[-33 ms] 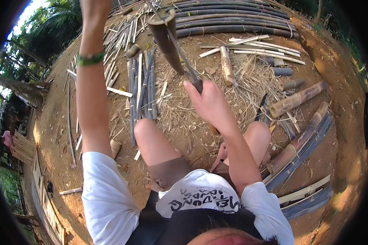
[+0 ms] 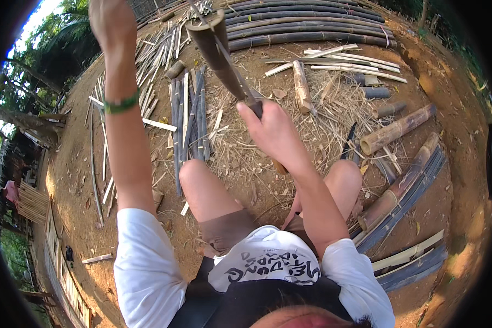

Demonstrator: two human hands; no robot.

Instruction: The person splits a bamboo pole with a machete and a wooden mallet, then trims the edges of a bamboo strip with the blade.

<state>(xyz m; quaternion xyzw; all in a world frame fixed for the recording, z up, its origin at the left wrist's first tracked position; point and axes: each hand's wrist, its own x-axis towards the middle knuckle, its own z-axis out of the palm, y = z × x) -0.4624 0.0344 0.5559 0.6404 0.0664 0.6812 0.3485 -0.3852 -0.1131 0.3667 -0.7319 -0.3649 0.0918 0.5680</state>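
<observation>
My right hand (image 2: pixel 269 123) is closed round the handle of a long knife (image 2: pixel 236 76). Its narrow blade runs up and away to the left, across the open rim of a bamboo tube (image 2: pixel 208 44). That dark tube leans beyond the hand, its hollow end toward me; how deep the blade sits in it I cannot tell. A rounded piece of wood (image 2: pixel 280 167) pokes out below my right wrist. My left hand (image 2: pixel 112 24) is raised at the top left, curled and slightly blurred, with a green band on the wrist. Whatever it holds is hidden.
Long dark bamboo poles (image 2: pixel 311 30) lie stacked at the far side. Split strips (image 2: pixel 188 109) cover the ground left of centre, beside dry shavings (image 2: pixel 235 142). On the right lie cut bamboo sections (image 2: pixel 399 131) and bundled dark slats (image 2: pixel 410 197).
My left hand has come further into view, a little to the left. My right hand, the knife and the top of the bamboo tube have shifted slightly left.
</observation>
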